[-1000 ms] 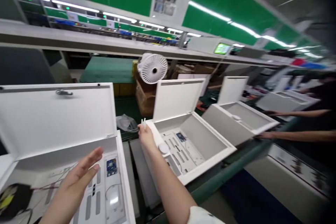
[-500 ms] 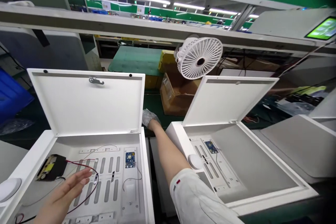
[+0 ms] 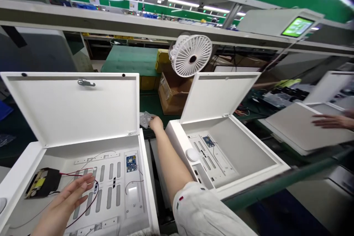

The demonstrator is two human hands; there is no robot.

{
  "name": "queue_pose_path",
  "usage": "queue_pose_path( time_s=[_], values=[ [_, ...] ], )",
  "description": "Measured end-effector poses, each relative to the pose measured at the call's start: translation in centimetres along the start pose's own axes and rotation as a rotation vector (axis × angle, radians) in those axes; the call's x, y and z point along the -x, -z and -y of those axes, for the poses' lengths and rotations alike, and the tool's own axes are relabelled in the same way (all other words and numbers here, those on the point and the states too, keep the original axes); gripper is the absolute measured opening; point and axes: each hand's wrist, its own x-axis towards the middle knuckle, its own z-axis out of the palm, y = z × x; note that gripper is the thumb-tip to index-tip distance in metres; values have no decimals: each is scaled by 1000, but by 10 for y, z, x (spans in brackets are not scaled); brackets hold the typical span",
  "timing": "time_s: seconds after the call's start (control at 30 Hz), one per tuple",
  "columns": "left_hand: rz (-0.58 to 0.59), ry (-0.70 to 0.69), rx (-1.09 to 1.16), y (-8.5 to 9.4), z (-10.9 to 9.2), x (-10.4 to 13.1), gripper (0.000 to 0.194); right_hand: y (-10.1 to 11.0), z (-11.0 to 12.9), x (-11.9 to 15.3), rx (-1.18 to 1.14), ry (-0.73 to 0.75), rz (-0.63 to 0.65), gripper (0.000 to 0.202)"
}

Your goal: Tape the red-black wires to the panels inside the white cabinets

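Observation:
My left hand (image 3: 68, 201) is open over the inside of the left white metal cabinet (image 3: 153, 188), fingers stretched out above its slotted back plate and thin wires. Beside that hand lies a black block with a yellow label (image 3: 42, 183), its red and black leads running past my fingers. A small blue circuit board (image 3: 131, 163) sits on the right part of the plate. My right arm reaches between the two cabinets. At its end my right hand (image 3: 157, 122) is closed on a crumpled clear plastic bag (image 3: 145, 119) on the green bench; the fingertips are partly hidden.
A second open white cabinet (image 3: 221, 108) stands to the right of my arm. Behind are a cardboard box (image 3: 168, 101) and a white fan (image 3: 193, 58). At far right a co-worker's hand (image 3: 332, 121) is over another cabinet (image 3: 301, 127).
The view has swung right, so the cabinets and fan sit further left. More of my right hand shows at the bag. A co-worker's hand has come into view on the right.

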Motion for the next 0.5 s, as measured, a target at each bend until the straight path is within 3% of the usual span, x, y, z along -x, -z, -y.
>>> queue_pose_path(
  time_s=[0.07,0.13,0.17,0.27,0.3,0.4,0.5],
  values=[
    [-5,-18,62,-9,-11,2,43,17,13,45,-116,104,-96,32],
    [-6,-29,137,-22,-25,7,36,34,30,104,-283,367,-195,29],
    [-16,-27,178,-29,-32,10,31,41,39,137,-345,527,-176,29],
    [-15,-49,276,-50,-48,15,20,46,60,229,-300,1065,190,29],
    [10,-60,299,-56,-50,14,21,42,63,253,-241,1165,294,32],
    [76,27,363,-67,-46,3,25,26,59,297,-110,1172,451,49],
    [143,96,389,-70,-33,-12,26,11,47,306,-136,1084,484,54]
  ],
)
